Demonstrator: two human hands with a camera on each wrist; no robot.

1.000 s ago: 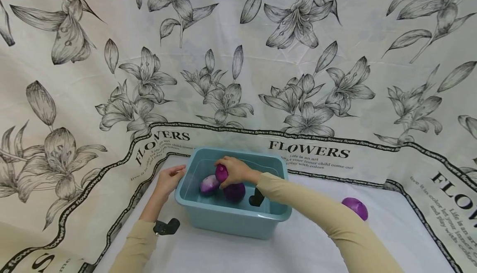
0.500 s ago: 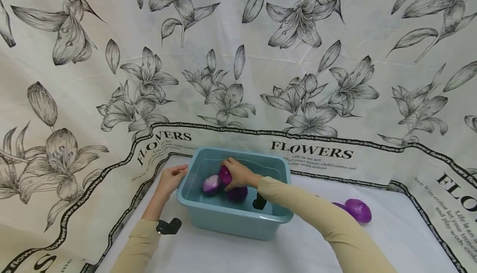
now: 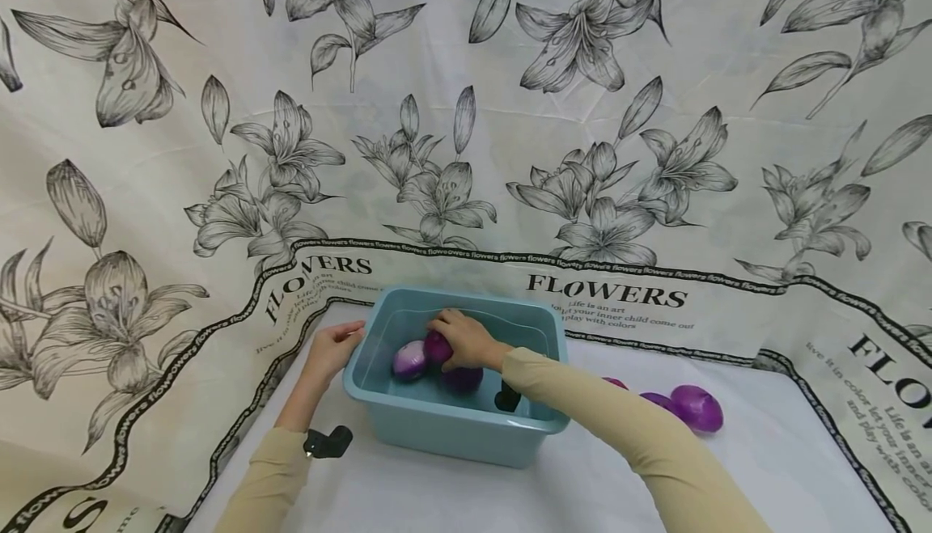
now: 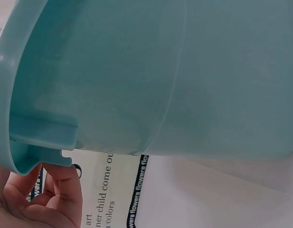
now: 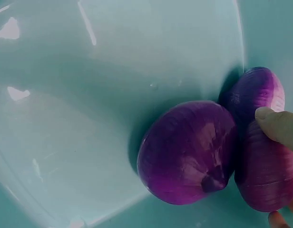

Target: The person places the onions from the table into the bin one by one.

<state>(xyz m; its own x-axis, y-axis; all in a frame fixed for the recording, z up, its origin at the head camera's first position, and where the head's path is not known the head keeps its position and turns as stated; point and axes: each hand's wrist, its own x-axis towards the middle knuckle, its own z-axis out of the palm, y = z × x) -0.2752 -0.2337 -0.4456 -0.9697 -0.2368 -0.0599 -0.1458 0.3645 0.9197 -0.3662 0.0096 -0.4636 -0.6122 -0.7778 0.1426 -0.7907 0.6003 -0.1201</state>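
A blue plastic tub [image 3: 451, 433] stands on the white cloth. At its left end my left hand [image 3: 331, 351] holds the rim, the fingers [image 4: 65, 185] curled beneath it in the left wrist view. My right hand [image 3: 469, 340] reaches into the tub and grips a red onion [image 5: 268, 171], thumb on one side and fingertips on the other. A darker purple onion [image 5: 187, 152] lies against it on the tub floor. On its other side is a paler purple onion [image 3: 410, 361]. Part of the gripped onion is hidden by the hand.
On the cloth to the right lie a purple onion [image 3: 696, 408], another onion [image 3: 658, 399] partly behind the right sleeve, and a small magenta piece [image 3: 615, 382] showing above that sleeve. A flower-printed curtain [image 3: 437, 193] rises behind the tub.
My right hand has lowered the red onion onto the tub floor between the other two. The left hand has stayed at the rim.
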